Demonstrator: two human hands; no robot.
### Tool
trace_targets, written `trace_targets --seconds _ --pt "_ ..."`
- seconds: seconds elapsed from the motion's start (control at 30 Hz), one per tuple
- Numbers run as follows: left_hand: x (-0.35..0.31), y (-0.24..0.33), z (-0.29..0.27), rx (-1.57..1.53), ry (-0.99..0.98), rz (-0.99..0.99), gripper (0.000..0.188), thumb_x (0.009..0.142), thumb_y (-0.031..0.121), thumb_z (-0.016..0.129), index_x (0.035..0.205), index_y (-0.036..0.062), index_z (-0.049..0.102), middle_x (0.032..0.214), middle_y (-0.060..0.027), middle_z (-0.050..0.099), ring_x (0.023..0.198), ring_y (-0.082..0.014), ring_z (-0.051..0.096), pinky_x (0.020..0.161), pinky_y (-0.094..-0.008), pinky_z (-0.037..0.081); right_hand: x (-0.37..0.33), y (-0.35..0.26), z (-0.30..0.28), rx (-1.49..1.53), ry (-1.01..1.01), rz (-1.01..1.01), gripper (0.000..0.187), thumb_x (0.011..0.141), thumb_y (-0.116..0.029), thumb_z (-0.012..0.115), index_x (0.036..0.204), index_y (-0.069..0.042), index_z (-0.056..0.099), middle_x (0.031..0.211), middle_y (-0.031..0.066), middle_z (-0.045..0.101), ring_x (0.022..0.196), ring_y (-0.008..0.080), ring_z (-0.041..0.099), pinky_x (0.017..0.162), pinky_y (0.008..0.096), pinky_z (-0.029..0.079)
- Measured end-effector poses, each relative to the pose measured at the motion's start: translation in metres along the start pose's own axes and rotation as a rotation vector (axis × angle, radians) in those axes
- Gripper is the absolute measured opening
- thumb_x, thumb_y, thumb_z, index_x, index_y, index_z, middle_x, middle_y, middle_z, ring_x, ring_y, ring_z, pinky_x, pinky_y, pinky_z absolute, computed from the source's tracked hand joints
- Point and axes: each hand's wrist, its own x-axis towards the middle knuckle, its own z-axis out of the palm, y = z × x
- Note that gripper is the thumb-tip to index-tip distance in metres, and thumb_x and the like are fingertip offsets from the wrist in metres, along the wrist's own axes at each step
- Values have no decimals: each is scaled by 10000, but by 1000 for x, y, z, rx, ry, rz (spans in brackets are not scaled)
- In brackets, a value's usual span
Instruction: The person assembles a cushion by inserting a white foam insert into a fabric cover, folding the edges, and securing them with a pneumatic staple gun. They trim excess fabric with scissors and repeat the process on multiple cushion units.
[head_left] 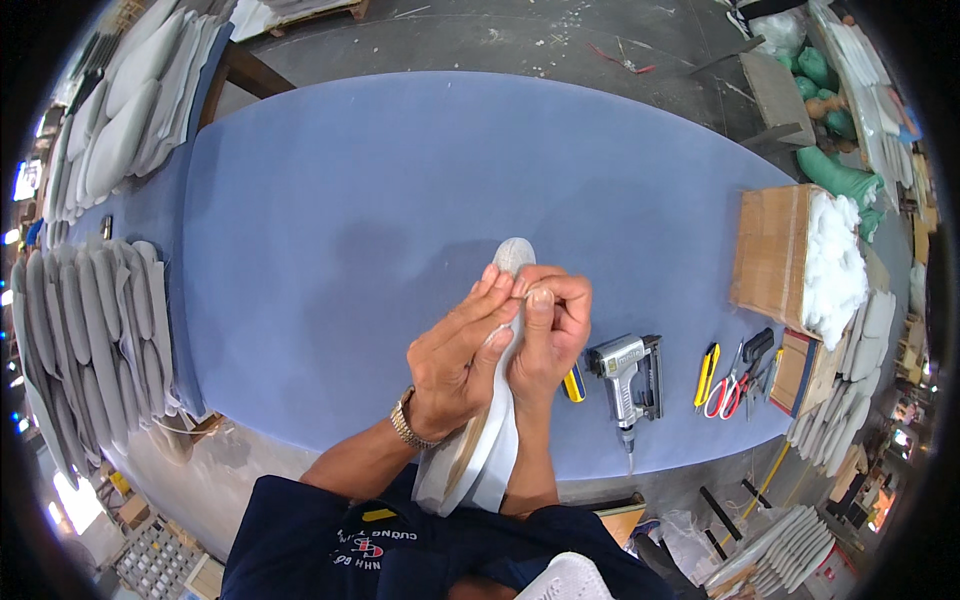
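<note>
I see left hand [448, 368] gripping pad [515, 252], likely to steady it | right hand [552, 330] pinching its edge, seemingly for control | stapler [627, 376] right, within reach

Both hands are raised in front of the torso and brought close together. The left forearm [362, 460] is angled inward from the lower left; the right forearm [530, 462] is held nearly upright. Of the left hand [447, 362], the back is exposed, with the fingers kept together and slanted up and right, the thumb [487, 353] set apart below them. In the right hand [556, 335], the fingers are curled, the index sharply bent, and the thumb [540, 315] is pointed upward. Each hand is closed in a grip.
</note>
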Motion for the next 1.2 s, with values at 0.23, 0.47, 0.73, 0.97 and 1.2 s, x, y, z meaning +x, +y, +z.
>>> trace_targets --seconds 0.23,0.47,0.73,0.97,1.2 --pt "9 -3 -15 -305 -267 -148 365 1087 210 514 1200 -70 717 1339 -269 671 1365 -381 573 1173 -486 425 0 -7 -30 59 -31 -65 150 1074 -145 590 1037 -31 500 1020 133 635 882 132 569 836 293 489" --pt "71 -89 50 -485 -495 -342 564 1146 376 334 1237 4 749 1287 -179 722 1193 -262 661 1086 -397 472 13 -12 -42 -35 -26 -65 160 1078 -154 586 1032 -25 502 1020 143 652 890 136 584 849 290 483" --pt "60 -160 65 -582 -722 -668 693 1136 482 271 1200 -23 741 1181 -183 743 1092 -249 684 999 -394 525 21 -15 -34 -145 -77 -21 166 1079 -175 582 1038 -30 512 1003 148 662 874 132 591 837 286 481" --pt "-46 -167 75 -556 -579 -1118 788 1105 626 284 1409 -27 601 1368 -194 646 1251 -240 601 1089 -376 452 12 -46 -37 -164 -38 -31 205 1104 -235 523 986 -79 460 786 29 536 703 85 426 686 259 370" --pt "-79 -112 53 -608 -547 -1201 887 1082 686 233 1484 -48 526 1512 -229 543 1387 -291 513 1190 -396 352 -7 -55 -43 -90 -51 -127 299 1100 -353 543 939 -135 417 758 -1 526 700 86 400 700 285 359"
